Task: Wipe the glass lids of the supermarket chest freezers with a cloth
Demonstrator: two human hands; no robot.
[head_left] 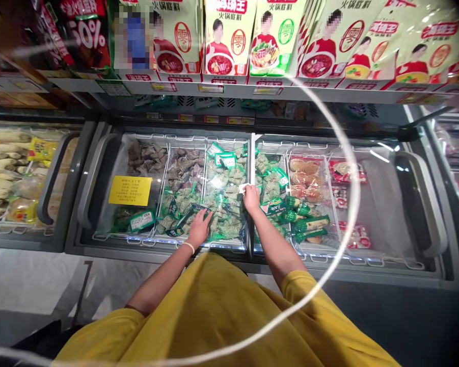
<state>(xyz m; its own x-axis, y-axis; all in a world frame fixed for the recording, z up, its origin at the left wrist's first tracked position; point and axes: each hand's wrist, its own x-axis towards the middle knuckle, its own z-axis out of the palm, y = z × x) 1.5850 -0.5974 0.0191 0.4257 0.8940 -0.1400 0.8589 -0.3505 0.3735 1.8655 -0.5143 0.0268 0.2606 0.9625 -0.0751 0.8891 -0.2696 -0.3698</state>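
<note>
Chest freezer [420, 204] with wire baskets of green-wrapped dumplings [229, 188]. The left hand [199, 228] lay flat, fingers spread, on the packets near the front rim; the right hand [251, 196] was closed on a small white item [243, 188] beside the central divider [251, 168].

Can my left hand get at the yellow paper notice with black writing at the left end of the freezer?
Probably not directly. The yellow paper notice seems to lie under the closed glass lid, while the left hand rests among green-wrapped packets further right, so the glass looks to be in the way.
</note>
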